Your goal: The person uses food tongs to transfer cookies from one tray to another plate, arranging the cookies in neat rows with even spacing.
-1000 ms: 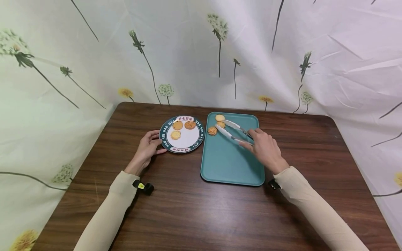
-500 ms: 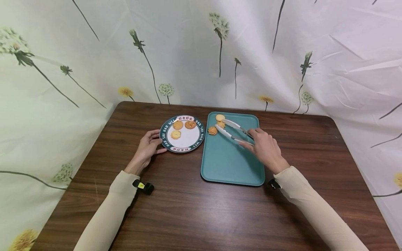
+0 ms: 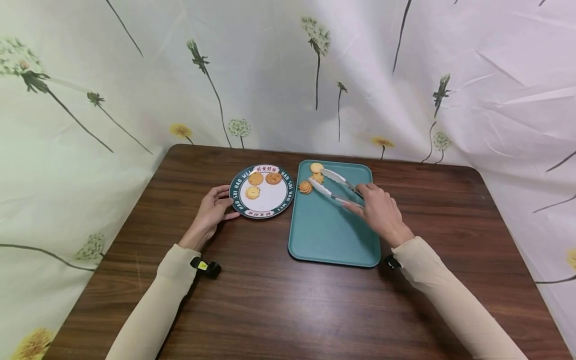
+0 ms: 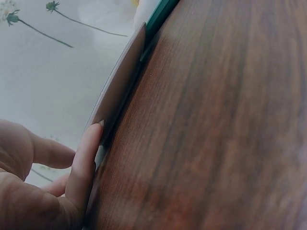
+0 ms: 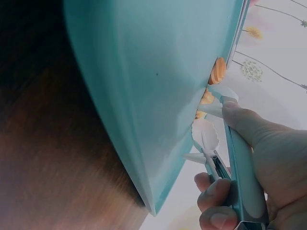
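Note:
In the head view, my left hand (image 3: 209,212) grips the left rim of a round plate (image 3: 273,201) with a dark green lettered border. Three cookies lie on it, one of them flower-shaped (image 3: 252,192). My right hand (image 3: 382,212) holds metal tongs (image 3: 334,197), pale at the tips, over a teal tray (image 3: 333,232). The spread tips stand on either side of a star-shaped cookie (image 3: 317,178). A pale round cookie (image 3: 317,168) and a swirled cookie (image 3: 305,187) lie beside it. In the left wrist view, the plate's underside (image 4: 120,81) shows above the table, tilted.
Plate and tray sit side by side on a dark wooden table (image 3: 256,300), near its back edge. Behind it hangs a pale cloth (image 3: 270,75) printed with dandelions.

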Demonstrator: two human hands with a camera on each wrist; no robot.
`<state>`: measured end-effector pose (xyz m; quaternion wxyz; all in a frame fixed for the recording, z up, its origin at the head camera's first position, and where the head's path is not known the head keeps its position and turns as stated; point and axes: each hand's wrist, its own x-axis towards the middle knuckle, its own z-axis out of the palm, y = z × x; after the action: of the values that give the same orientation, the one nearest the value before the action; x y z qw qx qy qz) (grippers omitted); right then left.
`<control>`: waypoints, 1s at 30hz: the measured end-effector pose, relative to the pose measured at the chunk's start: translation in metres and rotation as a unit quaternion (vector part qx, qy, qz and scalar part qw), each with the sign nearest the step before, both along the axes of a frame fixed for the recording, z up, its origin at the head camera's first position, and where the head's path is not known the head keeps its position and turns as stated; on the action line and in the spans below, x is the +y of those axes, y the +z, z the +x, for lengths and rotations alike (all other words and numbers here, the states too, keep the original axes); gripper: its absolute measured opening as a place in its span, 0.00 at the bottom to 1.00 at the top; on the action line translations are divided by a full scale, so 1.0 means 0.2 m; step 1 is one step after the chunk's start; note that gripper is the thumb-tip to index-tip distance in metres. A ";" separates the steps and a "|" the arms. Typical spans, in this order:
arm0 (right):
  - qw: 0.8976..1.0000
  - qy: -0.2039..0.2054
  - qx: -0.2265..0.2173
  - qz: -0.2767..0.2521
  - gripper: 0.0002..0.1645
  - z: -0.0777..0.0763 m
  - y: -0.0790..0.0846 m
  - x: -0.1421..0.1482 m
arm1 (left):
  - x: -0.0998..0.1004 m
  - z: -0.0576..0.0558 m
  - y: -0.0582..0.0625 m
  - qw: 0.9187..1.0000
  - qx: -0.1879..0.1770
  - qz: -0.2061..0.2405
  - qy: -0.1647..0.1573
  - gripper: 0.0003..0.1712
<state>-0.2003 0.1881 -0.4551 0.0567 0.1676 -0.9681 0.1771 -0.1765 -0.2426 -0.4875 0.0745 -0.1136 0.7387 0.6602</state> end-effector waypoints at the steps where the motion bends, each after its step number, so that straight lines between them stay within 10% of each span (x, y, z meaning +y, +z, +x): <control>1: 1.000 0.000 0.001 0.000 0.34 0.00 0.00 0.00 | 0.00 0.00 0.00 1.000 0.000 0.000 0.000 0.31; 30: 1.000 0.004 0.002 0.006 0.33 0.01 0.01 -0.01 | 0.01 -0.01 0.01 1.000 -0.007 0.004 0.003 0.30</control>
<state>-0.1987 0.1857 -0.4530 0.0573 0.1719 -0.9685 0.1710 -0.1775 -0.2413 -0.4861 0.0780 -0.1204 0.7352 0.6625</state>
